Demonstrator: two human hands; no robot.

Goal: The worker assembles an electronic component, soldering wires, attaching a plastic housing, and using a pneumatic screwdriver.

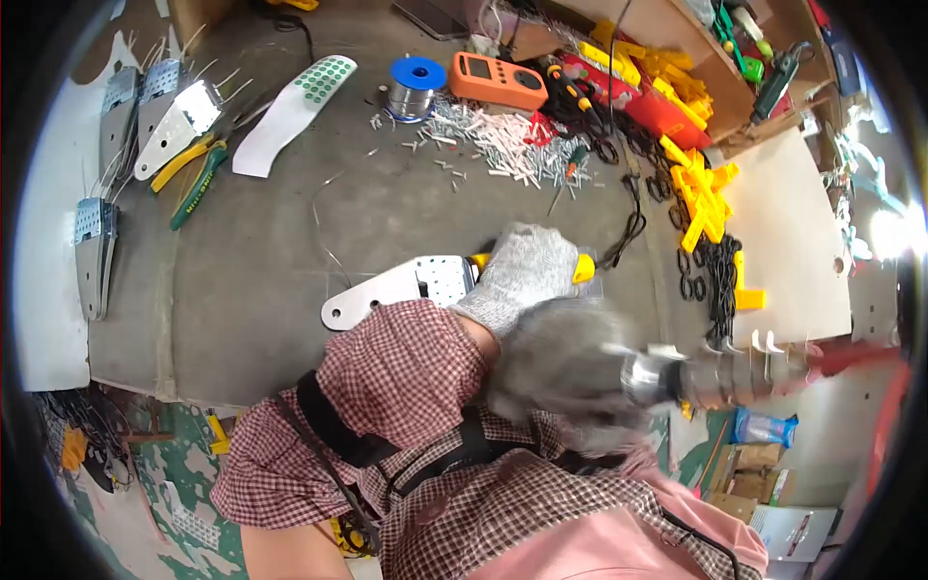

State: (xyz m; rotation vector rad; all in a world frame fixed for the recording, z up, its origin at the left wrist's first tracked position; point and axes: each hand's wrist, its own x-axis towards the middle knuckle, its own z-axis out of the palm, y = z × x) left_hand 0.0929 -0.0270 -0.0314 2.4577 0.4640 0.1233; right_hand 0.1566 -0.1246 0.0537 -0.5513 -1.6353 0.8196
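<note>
My left hand [527, 271], in a grey knitted glove, is closed around a yellow plastic piece [585, 269], which shows on both sides of the fist. Against it lies a pale, tapered metal plate [377, 295] with a perforated silver end, flat on the grey mat. My right hand [565, 362], also grey-gloved, is smeared by motion just below and right of the left one, its fingers unreadable. Beside it, a blurred tool-like object [744, 372] with a silver collar, ribbed body and red end stretches to the right. Whether the hand grips it cannot be made out.
Similar plates [94, 256] with wires and pliers [198, 184] sit at left. Behind are a green-dotted white strip [300, 111], a solder spool [414, 92], an orange meter [498, 80] and scattered small tubes [507, 140]. Yellow parts [704, 188] and black cables [720, 280] line the right.
</note>
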